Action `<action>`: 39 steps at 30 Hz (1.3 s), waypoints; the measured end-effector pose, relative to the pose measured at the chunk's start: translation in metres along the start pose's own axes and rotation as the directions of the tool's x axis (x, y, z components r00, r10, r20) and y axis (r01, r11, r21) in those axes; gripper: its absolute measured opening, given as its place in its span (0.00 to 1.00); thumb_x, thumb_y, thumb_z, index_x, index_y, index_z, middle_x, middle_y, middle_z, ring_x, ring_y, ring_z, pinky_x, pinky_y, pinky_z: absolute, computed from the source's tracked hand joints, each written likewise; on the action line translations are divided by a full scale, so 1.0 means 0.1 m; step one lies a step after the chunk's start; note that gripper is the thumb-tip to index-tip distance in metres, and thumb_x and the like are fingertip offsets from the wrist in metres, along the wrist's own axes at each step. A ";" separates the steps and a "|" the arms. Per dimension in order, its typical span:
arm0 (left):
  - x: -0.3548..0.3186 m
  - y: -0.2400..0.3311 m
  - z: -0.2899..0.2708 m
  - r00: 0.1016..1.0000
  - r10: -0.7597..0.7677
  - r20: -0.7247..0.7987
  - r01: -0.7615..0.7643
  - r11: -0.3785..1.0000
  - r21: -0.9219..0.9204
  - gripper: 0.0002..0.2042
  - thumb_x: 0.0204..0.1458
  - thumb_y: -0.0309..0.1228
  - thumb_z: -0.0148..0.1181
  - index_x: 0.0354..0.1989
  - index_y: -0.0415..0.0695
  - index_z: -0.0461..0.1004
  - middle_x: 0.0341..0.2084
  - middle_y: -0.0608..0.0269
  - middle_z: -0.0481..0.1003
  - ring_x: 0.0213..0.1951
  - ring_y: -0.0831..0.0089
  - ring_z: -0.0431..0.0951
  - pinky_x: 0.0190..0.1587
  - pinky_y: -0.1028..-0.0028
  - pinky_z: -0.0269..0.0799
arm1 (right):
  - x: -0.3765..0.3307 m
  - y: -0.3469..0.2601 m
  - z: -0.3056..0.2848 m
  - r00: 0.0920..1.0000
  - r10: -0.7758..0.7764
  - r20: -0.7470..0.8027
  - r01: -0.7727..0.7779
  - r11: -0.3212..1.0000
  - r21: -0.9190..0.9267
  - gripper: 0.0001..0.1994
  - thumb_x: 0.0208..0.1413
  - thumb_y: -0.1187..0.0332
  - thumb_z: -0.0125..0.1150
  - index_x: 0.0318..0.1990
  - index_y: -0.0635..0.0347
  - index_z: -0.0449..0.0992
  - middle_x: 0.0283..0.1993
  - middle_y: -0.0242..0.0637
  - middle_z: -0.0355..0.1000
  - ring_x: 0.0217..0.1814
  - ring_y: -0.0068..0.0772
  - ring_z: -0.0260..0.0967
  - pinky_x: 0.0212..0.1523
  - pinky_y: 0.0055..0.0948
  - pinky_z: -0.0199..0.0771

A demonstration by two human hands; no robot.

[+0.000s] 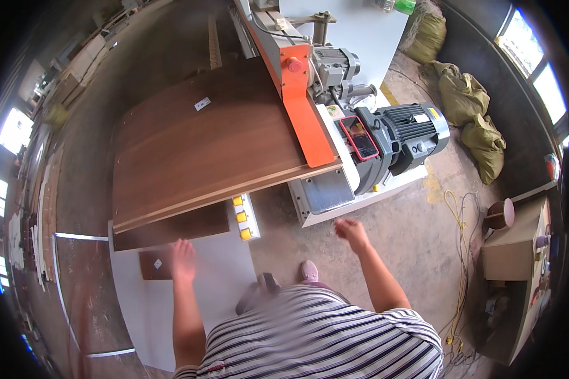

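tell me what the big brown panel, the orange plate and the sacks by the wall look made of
Brown panel: probably wood or wood-based board, smooth dark finish, judging by streaky face and paler edge.
Orange plate: likely painted sheet metal, being thin, bent and evenly coloured.
Sacks: seemingly woven plastic, from slack folds and slight sheen; cloth is possible.

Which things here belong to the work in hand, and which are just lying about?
Likely in the job:
large, flat brown wooden panel
bent orange metal guard, over the panel's edge
white rail with yellow rollers

Seemingly just lying about:
rectangular red-cased phone
bulging olive-green sacks
thin yellow cable, on grey concrete floor
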State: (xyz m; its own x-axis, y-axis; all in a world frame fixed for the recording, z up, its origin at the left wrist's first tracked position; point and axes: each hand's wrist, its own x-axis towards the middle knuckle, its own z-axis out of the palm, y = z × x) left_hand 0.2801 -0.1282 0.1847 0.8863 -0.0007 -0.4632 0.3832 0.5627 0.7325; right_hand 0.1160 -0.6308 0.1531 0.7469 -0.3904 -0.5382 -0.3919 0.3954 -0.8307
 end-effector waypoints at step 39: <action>-2.48 -0.60 -0.43 0.968 0.089 -0.235 -0.197 0.852 -0.486 0.18 0.55 0.40 0.49 0.50 0.45 0.63 0.47 0.63 0.69 0.50 0.68 0.68 0.53 0.66 0.64 | -0.10 -0.91 0.01 0.939 -0.339 -0.059 0.257 0.805 -0.534 0.22 0.59 0.55 0.46 0.41 0.70 0.72 0.32 0.30 0.68 0.35 0.22 0.60 0.37 0.26 0.63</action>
State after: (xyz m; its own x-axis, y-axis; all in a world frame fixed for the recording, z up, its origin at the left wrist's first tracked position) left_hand 0.0261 -0.1261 0.2343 0.8308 0.2440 -0.5003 0.0257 0.8811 0.4723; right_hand 0.1448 -0.6626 0.2340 0.8021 -0.5500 -0.2326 -0.4110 -0.2259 -0.8832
